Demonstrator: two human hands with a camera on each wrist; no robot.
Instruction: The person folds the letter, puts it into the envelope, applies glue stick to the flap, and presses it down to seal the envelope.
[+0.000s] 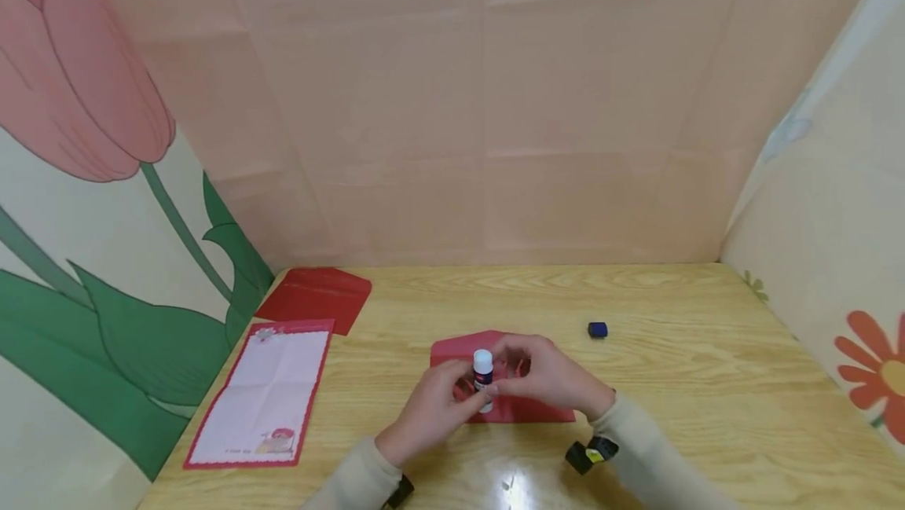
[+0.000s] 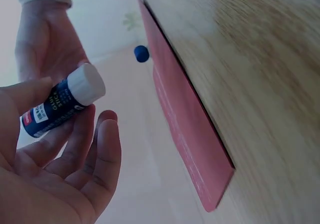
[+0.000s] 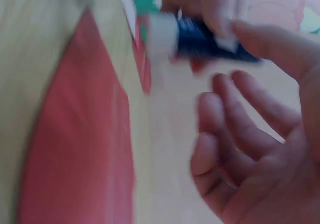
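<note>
In the right wrist view, blur smears the lettering on the glue stick (image 3: pixel 194 38), and the bottom edge cuts off the red envelope (image 3: pixel 75 144) at seven o'clock. In the head view, print on the white sheet (image 1: pixel 265 392) at eight o'clock is too small to read; the tulip (image 1: pixel 106 78) at ten runs off-frame.

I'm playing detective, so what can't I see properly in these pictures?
Head view: nearer red envelope, middle hidden by left hand and right hand.
Head view: pink-edged sheet, bottom print too small.
Right wrist view: glue stick, label blurred.
Left wrist view: left hand, partly cut off by the edge.
</note>
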